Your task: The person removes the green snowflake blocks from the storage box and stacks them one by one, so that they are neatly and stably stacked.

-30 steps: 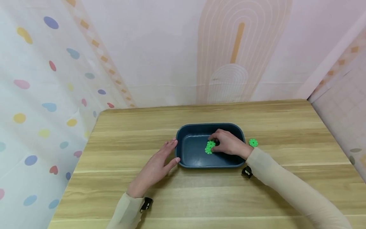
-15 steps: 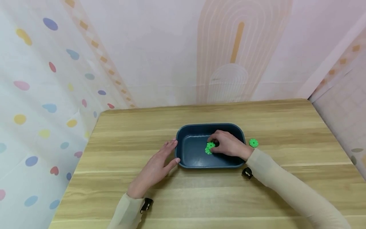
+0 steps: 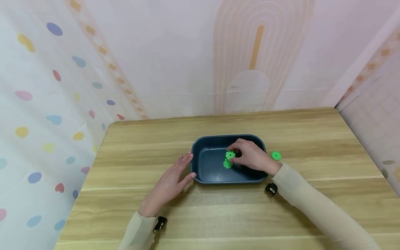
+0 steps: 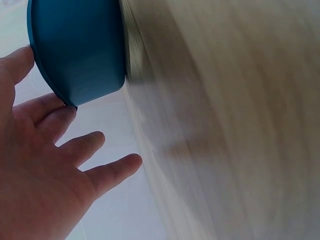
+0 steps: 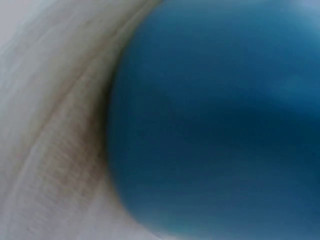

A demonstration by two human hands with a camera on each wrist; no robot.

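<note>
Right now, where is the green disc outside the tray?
In the head view, the green disc lies on the table, just right of the tray.

- Left forearm (image 3: 137,231) reaches in from the near left, left hand (image 3: 168,184) stretched out, thumb apart.
- Right forearm (image 3: 322,205) comes from the near right, right hand (image 3: 252,156) pinching, fingers bent.

Blue tub (image 3: 229,182), w/ round corners, sits flat on tabletop (image 3: 218,211); L hand (image 3: 170,182) touches its L end. R hand (image 3: 251,156) pinches a green disc (image 3: 228,153) w/ notches in it. More green (image 3: 227,165) shows below, part hid. Extra disc (image 3: 273,156) lies flat, just R of tub.
</note>
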